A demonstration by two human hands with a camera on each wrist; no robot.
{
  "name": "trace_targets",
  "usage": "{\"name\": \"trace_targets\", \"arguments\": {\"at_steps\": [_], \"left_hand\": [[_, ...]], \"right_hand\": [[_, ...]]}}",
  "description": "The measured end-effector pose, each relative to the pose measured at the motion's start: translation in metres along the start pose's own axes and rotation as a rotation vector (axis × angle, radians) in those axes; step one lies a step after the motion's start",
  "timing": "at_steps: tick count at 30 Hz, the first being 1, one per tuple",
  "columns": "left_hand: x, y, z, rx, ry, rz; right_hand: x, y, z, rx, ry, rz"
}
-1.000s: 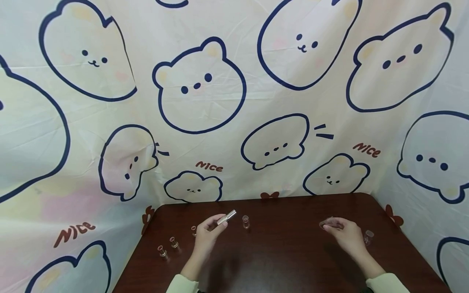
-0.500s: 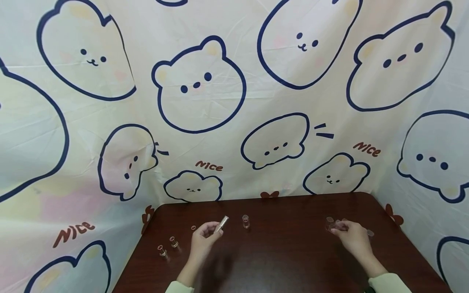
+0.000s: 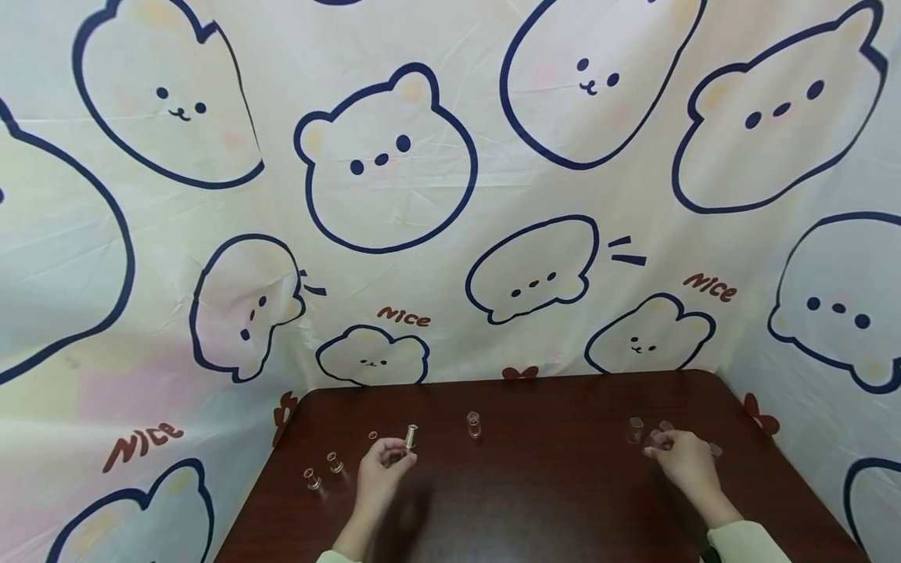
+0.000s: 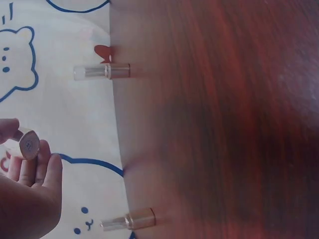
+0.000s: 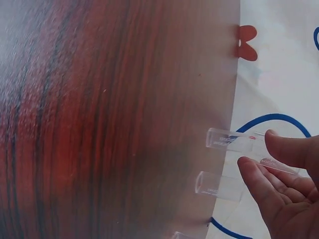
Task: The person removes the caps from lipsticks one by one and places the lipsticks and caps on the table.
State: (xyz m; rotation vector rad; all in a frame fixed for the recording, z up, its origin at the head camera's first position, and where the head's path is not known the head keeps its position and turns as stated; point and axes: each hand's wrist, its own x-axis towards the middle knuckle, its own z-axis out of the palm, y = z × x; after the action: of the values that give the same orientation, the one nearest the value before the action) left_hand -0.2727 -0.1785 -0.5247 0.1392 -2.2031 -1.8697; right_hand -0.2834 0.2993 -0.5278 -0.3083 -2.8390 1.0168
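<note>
My left hand (image 3: 380, 473) pinches a shiny lipstick tube (image 3: 411, 439) by its lower part, its slim end pointing up. In the left wrist view its round base (image 4: 30, 145) faces the camera. My right hand (image 3: 684, 467) pinches a clear lipstick cap (image 5: 280, 165) between thumb and fingertips, close above the table. Near it stand several similar clear caps, one to the left (image 3: 636, 429) and another at the right (image 3: 715, 450), partly behind the hand. At centre back stands a lipstick tube with a clear cap over it (image 3: 474, 425).
Several uncapped lipstick tubes stand at the left, including a front one (image 3: 312, 480) and one beside it (image 3: 335, 464); another (image 4: 141, 219) is mostly behind my left hand. The dark wooden table (image 3: 535, 493) backs onto a printed cloth (image 3: 535, 336).
My left hand has moved left and slightly down, turning the lipstick tube more upright. My right hand has moved right and slightly down, leaving a standing clear cap in view to its left.
</note>
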Motion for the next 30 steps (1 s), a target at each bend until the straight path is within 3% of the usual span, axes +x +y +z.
{"name": "trace_targets", "arguments": {"at_steps": [14,23,30], "left_hand": [[0.005,-0.022,-0.019,0.111,0.188,0.001],[0.009,-0.032,-0.03,0.148,0.251,0.003],[0.014,-0.04,-0.037,0.255,0.333,0.0]], "right_hand": [[0.006,0.008,0.008,-0.045,-0.007,0.014],[0.006,0.013,0.01,-0.07,-0.02,-0.007],[0.005,0.015,0.013,-0.086,-0.014,-0.017]]}}
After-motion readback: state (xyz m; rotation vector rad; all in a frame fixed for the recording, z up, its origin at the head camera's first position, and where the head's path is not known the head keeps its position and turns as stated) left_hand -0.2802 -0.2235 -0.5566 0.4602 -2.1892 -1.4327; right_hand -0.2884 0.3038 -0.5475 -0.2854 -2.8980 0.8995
